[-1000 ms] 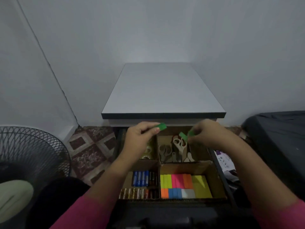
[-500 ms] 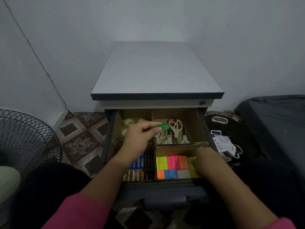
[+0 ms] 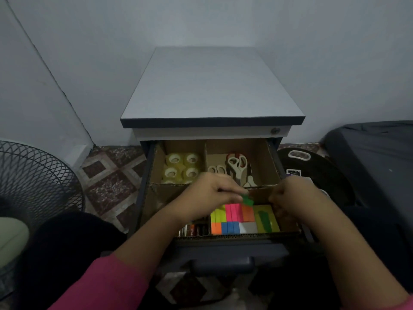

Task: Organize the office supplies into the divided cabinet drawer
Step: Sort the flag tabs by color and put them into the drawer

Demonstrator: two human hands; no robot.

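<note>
Two hands over the open drawer (image 3: 271,163): my left hand (image 3: 209,193) pinches a green sticky pad (image 3: 247,200) above the coloured notes (image 3: 233,218); my right hand (image 3: 290,198) hangs curled at the front-right compartment, grip indiscernible.

Readable text: none; no word, number or brand can be made out.
Batteries (image 3: 194,229): printed wrappers, lettering too dark and small to read.
Tape rolls (image 3: 181,167): no label to be read.
Sticky notes (image 3: 232,218): plain colour blocks, no writing.
White packet (image 3: 294,173) on the floor beside the cabinet: some purple print, too blurred to read.
</note>
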